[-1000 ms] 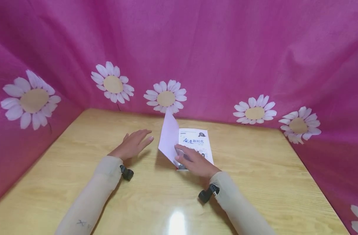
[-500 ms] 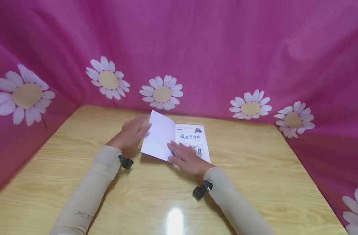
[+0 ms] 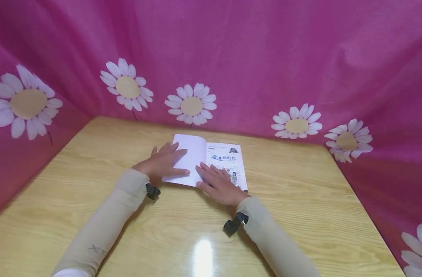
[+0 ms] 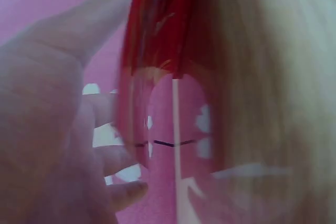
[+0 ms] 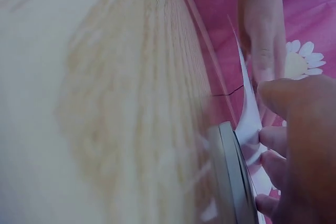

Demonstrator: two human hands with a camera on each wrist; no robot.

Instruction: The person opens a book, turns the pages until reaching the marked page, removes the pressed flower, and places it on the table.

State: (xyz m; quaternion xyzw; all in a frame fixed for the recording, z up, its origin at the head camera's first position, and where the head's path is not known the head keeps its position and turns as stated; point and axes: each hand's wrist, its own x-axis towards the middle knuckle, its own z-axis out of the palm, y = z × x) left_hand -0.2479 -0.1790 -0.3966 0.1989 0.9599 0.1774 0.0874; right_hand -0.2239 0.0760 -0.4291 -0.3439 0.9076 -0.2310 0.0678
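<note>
An open book (image 3: pixel 227 152) lies on the wooden table, with a blank white left leaf (image 3: pixel 190 146) and a printed title page on the right. Spread across that blank leaf is my left hand (image 3: pixel 164 161), fingers straight and apart. My right hand (image 3: pixel 221 187) rests over the lower title page, fingertips at the fold, covering part of the printed picture. A red cover (image 4: pixel 170 30) shows beside the left thumb in the left wrist view. The right wrist view has the book's page block (image 5: pixel 233 174) edge-on, its white leaf (image 5: pixel 249 111) slightly lifted and curved.
Pink cloth with white flowers (image 3: pixel 191 104) hangs along the back and both sides of the table (image 3: pixel 301 200). A bright light reflection (image 3: pixel 203 257) lies near the front. Small black wrist cameras (image 3: pixel 231 227) sit on both sleeves.
The left leaf has swung from nearly upright down to the left and now lies almost flat. My left hand has moved right onto it; my right hand has stayed near the fold.
</note>
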